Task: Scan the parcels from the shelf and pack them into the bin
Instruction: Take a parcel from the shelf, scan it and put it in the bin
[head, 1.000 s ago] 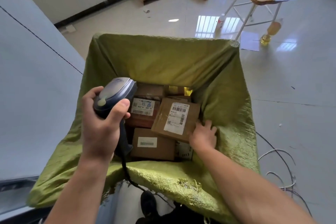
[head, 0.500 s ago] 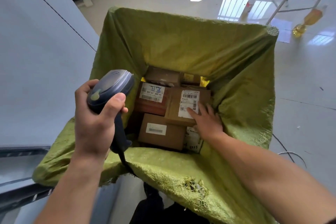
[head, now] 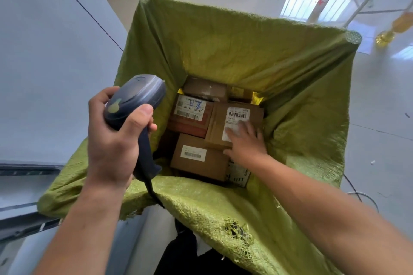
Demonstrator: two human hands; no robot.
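The left hand (head: 111, 140) is holding the scanner (head: 138, 98) in a tight grip over the near-left rim of the bin (head: 245, 51), while the right hand (head: 248, 143), its grip wide and fingers flat, is resting on the labelled parcel (head: 216, 125) lying atop other parcels (head: 196, 158) deep inside that bin.

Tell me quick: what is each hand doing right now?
Left hand: closed, holding the barcode scanner.
Right hand: open, fingers flat on a labelled parcel inside the bin.
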